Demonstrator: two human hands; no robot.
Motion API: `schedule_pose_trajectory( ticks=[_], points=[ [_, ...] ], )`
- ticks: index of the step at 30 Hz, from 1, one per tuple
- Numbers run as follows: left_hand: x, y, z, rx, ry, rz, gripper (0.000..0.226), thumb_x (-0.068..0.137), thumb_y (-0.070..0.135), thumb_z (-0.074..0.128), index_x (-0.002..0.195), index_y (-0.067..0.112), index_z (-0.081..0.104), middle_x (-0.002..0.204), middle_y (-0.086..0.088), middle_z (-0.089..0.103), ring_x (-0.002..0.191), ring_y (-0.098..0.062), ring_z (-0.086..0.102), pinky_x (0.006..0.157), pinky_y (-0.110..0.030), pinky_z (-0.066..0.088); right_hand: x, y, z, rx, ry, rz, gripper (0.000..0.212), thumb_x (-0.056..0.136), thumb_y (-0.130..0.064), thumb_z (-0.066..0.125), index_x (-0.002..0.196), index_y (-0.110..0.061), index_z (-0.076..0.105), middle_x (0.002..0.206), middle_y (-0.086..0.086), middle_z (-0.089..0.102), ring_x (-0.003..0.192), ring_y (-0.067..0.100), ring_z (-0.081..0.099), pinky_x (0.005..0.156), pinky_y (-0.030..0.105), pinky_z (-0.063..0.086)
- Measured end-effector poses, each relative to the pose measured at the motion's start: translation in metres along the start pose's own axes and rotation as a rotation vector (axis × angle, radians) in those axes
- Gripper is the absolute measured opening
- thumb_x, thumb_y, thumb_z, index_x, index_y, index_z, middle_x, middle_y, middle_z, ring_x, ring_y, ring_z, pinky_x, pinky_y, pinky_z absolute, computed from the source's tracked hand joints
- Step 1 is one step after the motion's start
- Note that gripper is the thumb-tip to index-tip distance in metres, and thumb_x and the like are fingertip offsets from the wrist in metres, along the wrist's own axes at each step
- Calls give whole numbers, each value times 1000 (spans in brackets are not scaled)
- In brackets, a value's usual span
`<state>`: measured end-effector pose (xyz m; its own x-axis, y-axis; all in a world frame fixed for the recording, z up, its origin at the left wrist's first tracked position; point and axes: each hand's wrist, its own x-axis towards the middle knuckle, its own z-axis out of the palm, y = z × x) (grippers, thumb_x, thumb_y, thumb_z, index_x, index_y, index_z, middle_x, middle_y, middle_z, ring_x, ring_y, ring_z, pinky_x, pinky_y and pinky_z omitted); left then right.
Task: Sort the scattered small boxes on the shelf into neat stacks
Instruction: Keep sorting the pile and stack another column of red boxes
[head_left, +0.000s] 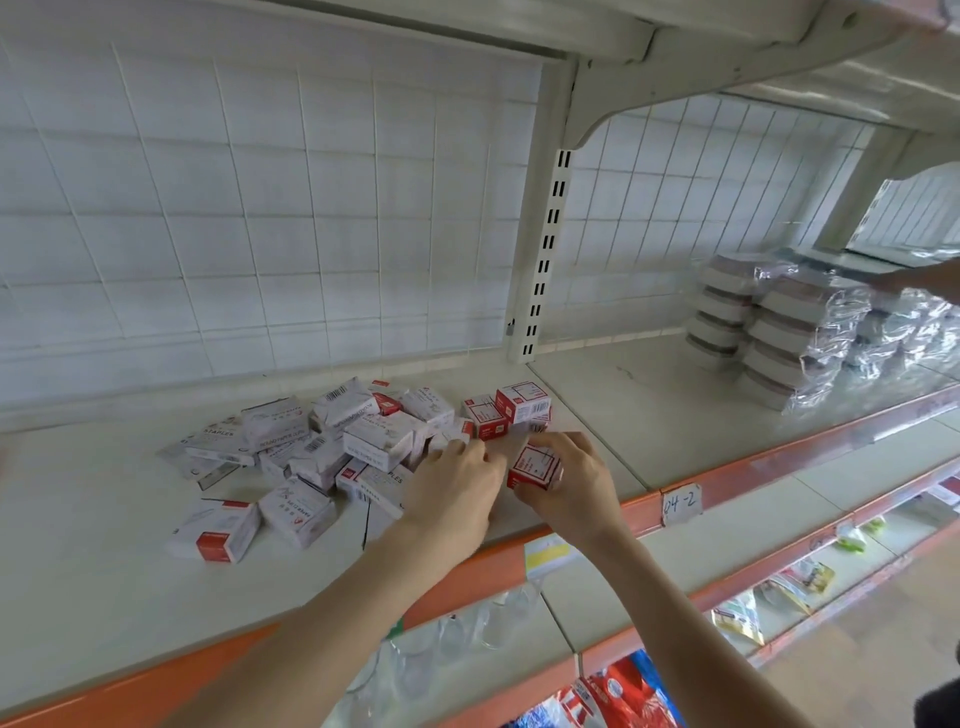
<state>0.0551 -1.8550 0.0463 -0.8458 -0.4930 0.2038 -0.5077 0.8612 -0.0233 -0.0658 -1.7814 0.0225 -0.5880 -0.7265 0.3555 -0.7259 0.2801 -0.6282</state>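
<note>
Right hand (571, 483) grips a red box (535, 467); the red pair (519, 408) lies just beyond it. Left hand (457, 488) touches the pile (337, 441), grasp unclear.

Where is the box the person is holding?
Head view, right of centre: the red-and-white box sits in the right hand near the front edge of the shelf, just before two matching boxes.

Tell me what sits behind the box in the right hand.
Two red-and-white boxes stand side by side behind the held box, apart from it. The right hand grips that box. The left hand covers part of the pile, so anything under it is hidden.
</note>
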Motion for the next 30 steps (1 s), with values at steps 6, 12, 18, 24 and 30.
schedule_pose_trajectory(
  ticks=[6, 12, 18, 24, 30],
  points=[
    [-2, -1, 6, 100, -68, -89, 35, 85, 19, 54, 118, 9, 52, 120, -8, 53, 114, -27, 48, 102, -41, 30, -1, 8, -2, -23, 6, 10, 49, 70, -11, 76, 115, -8, 59, 115, 8, 51, 104, 25, 52, 86, 28, 45],
    [-2, -5, 3, 71, -51, -90, 34, 87, 28, 53, 115, 9, 53, 114, -9, 58, 104, -26, 55, 99, -36, 33, 0, 8, -4, -30, 12, 0, 49, 71, -11, 75, 117, -7, 58, 117, 7, 52, 103, 22, 53, 80, 19, 39],
    [-7, -7, 4, -126, 45, 2, 50, 85, 45, 54, 125, 16, 49, 123, -1, 53, 114, -18, 49, 86, -26, 41, -2, 4, -4, -1, -10, -21, 49, 68, -11, 77, 115, -10, 60, 112, 6, 53, 101, 20, 54, 85, 26, 47],
    [-15, -14, -3, -310, 206, 0, 53, 84, 39, 55, 134, 21, 45, 132, 6, 44, 120, -13, 41, 89, -21, 39, 0, 0, -2, 54, 4, -27, 50, 65, -13, 79, 113, -10, 62, 114, 6, 54, 103, 19, 55, 90, 30, 47],
    [-31, -39, -18, -438, 386, -67, 54, 71, 26, 75, 121, 12, 60, 118, -2, 57, 110, -21, 52, 83, -24, 39, 5, -19, 8, 117, 53, -89, 43, 60, -11, 82, 101, -10, 70, 103, 2, 59, 93, 17, 57, 80, 18, 44]
  ],
)
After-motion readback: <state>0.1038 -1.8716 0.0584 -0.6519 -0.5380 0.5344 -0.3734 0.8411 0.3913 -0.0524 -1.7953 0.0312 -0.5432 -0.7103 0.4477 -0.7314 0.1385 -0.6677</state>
